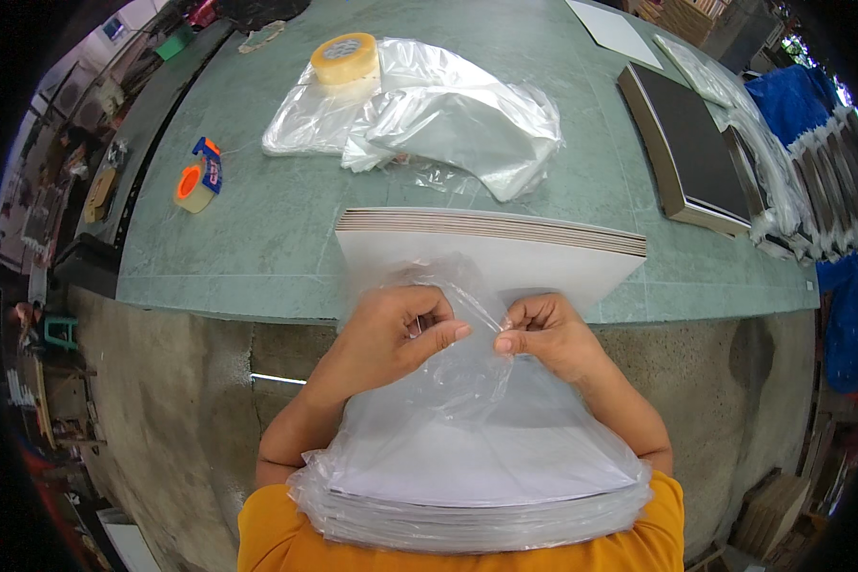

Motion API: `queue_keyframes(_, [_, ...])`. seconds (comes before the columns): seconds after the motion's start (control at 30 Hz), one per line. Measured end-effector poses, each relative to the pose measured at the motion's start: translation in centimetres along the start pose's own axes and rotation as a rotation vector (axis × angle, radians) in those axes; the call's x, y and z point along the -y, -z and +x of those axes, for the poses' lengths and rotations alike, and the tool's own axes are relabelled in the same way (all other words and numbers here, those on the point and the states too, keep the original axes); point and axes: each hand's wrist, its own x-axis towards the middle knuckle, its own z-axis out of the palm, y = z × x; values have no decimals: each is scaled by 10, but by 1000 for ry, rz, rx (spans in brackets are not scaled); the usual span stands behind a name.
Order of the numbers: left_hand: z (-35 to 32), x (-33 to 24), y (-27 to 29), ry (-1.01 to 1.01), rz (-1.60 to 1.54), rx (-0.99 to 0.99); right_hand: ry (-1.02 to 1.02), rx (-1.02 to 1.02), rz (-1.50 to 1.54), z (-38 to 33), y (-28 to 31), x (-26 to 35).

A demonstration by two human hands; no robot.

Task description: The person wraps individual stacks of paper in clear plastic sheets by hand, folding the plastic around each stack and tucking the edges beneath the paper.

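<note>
Between my hands, thin clear plastic bag film [467,381] hangs in loose folds. My left hand [391,334] is closed on the film, thumb against curled fingers. A fold of the same bag is pinched between thumb and fingers of my right hand [553,341]. Just beyond my hands, a stack of white boards [543,262] stands at the table's near edge, its layered edges on top. Close against my body is a plastic-wrapped stack of white sheets [477,481]; where its film ends and the held bag begins I cannot tell.
On the green table [257,257] lie a pile of clear plastic bags [486,114], a roll of clear tape [345,59] on it, and a tape dispenser [200,176] at left. A dark-topped stack of boards [686,143] sits right, beside wrapped stacks [834,181].
</note>
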Motion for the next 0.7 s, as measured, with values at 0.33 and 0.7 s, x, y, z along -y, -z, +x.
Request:
queue_keyframes(0.33, [1,-4,-27,38,-544,122,6,290,486,11,-8,-6])
queue_keyframes(0.7, [4,23,-7,-251,-6,-4,165,64,-21,14,-21,-1])
